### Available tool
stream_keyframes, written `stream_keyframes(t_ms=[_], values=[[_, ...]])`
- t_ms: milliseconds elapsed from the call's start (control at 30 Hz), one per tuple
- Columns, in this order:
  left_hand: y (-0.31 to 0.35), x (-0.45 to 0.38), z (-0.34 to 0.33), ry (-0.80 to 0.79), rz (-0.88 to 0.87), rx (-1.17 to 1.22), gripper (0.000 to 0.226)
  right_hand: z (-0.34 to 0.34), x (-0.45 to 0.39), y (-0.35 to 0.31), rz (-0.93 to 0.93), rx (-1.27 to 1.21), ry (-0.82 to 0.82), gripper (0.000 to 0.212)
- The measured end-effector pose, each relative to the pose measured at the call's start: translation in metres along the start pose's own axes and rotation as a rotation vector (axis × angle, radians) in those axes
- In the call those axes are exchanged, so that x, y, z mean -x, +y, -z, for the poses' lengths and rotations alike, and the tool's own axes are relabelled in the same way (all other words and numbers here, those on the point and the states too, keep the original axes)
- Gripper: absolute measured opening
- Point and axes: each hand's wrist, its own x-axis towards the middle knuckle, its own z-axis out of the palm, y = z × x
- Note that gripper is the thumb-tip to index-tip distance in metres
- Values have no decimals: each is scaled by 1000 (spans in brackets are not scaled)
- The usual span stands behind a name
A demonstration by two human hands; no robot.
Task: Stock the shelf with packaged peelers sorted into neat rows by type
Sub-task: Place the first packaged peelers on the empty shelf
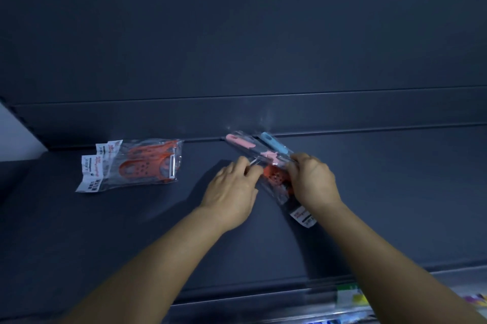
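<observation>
Hands met at the frame's centre: the left hand point(232, 192) and right hand point(312, 181) both pinched a bundle of bagged peelers point(274, 177), orange, pink and blue together, over the shelf point(395, 192). Slippery wrap could have slid free, mixing types or skewing them against the orange packs point(131, 164) at left.

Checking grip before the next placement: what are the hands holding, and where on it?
Both hands hold a bagged orange peeler: left hand pinches its left edge, right hand grips its right side.
</observation>
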Motion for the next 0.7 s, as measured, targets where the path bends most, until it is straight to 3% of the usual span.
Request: stream_keyframes(t_ms=[133,267,433,500,567,700], values=[[22,-5,-1,-74,-7,12,43,-2,-3,0,-13,31,-4,28],[25,-6,9,-120,132,15,46,-2,-4,1,-2,141,-53,29],[5,10,18,-163,256,-49,55,-3,5,-10,186,138,-1,35],[-1,18,22,-151,300,-38,45,-8,8,-21,319,128,-7,36],[-16,30,27,-117,373,-7,34,-18,9,-38,388,181,-112,37],[-51,57,34,-65,430,38,39,-32,6,-60,354,222,-164,31]])
